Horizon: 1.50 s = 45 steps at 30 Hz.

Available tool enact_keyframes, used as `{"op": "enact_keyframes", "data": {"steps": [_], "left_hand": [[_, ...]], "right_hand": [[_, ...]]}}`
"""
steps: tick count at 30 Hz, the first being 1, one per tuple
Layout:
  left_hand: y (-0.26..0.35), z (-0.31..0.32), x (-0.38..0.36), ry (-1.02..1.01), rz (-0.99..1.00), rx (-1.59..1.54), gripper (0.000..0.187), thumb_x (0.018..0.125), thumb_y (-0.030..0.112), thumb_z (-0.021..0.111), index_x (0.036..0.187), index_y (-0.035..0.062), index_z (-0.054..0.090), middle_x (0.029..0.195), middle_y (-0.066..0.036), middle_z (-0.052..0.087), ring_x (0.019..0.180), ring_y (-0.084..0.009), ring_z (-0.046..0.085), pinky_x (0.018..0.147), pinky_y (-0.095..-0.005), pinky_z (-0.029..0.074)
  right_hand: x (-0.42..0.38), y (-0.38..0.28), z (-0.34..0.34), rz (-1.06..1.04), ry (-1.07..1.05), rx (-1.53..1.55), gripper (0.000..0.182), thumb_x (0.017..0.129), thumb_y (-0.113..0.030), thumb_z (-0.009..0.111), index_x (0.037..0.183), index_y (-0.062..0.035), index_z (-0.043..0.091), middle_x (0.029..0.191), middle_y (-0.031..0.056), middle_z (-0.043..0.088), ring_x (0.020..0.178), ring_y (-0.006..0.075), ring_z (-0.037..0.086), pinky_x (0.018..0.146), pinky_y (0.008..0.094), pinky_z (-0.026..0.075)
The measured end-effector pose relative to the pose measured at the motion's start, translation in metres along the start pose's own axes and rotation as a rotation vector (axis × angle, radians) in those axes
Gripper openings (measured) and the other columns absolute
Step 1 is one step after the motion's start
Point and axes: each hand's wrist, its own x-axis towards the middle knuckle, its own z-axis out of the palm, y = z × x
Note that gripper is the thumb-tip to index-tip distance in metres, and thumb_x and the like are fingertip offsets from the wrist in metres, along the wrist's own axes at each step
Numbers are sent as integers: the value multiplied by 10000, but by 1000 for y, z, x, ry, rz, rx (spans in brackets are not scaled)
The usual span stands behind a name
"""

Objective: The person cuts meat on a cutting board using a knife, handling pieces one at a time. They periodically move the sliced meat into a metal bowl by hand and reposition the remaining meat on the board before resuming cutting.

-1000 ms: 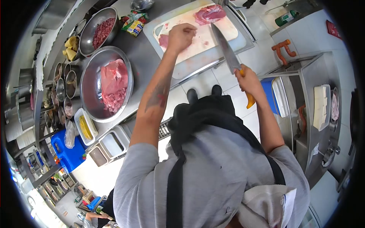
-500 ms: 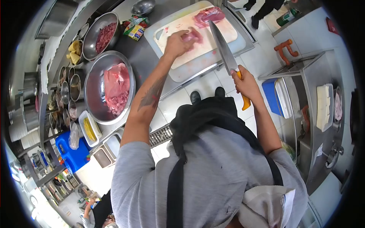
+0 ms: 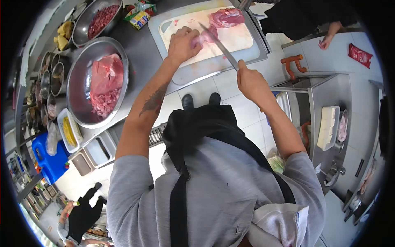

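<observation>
A white cutting board [image 3: 238, 38] lies on a larger pale board [image 3: 181, 78] on the steel counter. My left hand [image 3: 184, 44] presses its bent fingers onto a small piece of raw meat [image 3: 210, 33] on the white board. In my right hand [image 3: 252, 82] is the handle of a large knife [image 3: 224, 50], mostly hidden by the fingers. Its long blade lies slantwise across the small piece, just right of my left fingertips; how deep the edge sits cannot be seen. A larger piece of raw meat [image 3: 227, 18] rests at the board's far right.
Left on the counter stand a steel bowl of large meat chunks [image 3: 70, 82] and a bowl of diced meat [image 3: 79, 33]. Colourful packets [image 3: 140, 18] lie beyond them. Another person [image 3: 304, 18] stands at the upper right; a further person [image 3: 84, 218] is at the lower left.
The knife has swung left and come down from beside the board onto the small piece of meat. My left fingers have closed onto that piece. A person has come into view at the upper right.
</observation>
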Motion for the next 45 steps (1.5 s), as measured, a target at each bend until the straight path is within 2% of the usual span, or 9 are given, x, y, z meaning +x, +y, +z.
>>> {"op": "enact_keyframes", "data": {"steps": [6,11,17,20,28,37,41,42,45], "left_hand": [[-2,14,-5,-85,32,96,350,796,324,727,1127,212,735,1096,-60,684,1090,-300,631,909,-497,473],[-5,14,-13,-56,23,128,366,799,355,757,1136,214,736,1100,-61,679,1094,-292,628,914,-498,468],[-8,-11,-29,130,-148,-213,332,835,261,812,1111,104,719,1139,-107,676,1036,-335,671,941,-430,532],[-18,-8,-21,175,29,-88,339,834,266,792,1126,110,720,1147,-106,683,1064,-322,665,959,-447,527],[-9,7,-16,-37,6,72,339,816,281,747,1118,128,743,1144,-47,710,1106,-296,656,970,-453,519],[-24,11,-15,35,43,60,292,815,252,760,1078,123,764,1086,-64,723,1022,-310,685,897,-454,547],[-22,11,-24,79,28,56,294,815,254,776,1080,126,768,1078,-70,721,1007,-312,688,887,-453,551],[-21,10,-23,84,28,53,294,815,254,776,1080,126,768,1078,-70,721,1007,-312,688,887,-453,551],[-13,7,-26,109,48,68,291,819,255,787,1079,125,767,1067,-70,718,1001,-311,688,885,-445,553]], "right_hand": [[84,-5,72,-89,-12,83,379,990,-115,462,1339,25,510,1015,365,713,985,552,702,915,624,539],[145,-19,66,-122,-19,160,347,1012,-159,454,1306,25,473,995,390,697,975,583,675,899,642,520],[-18,42,70,88,-198,57,242,1042,-177,466,1227,-24,486,940,386,695,937,588,675,873,650,516],[-28,33,30,31,-175,56,232,1042,-181,483,1213,-25,477,883,382,688,905,584,672,856,661,507],[3,-10,-1,-32,-152,-91,262,1053,-174,514,1233,16,495,915,360,690,898,563,671,802,656,505],[136,-28,78,-181,-17,114,305,988,-137,478,1257,6,501,940,386,695,917,573,683,842,675,507],[38,22,92,-107,-62,35,453,1033,-168,523,1407,65,420,834,356,683,833,582,669,769,682,505],[8,25,84,-77,-87,97,286,1012,-138,492,1265,-9,462,852,373,682,831,596,667,805,700,492],[6,27,75,-76,-76,72,269,1012,-136,508,1243,-7,456,839,366,681,799,589,667,784,699,498]]}}
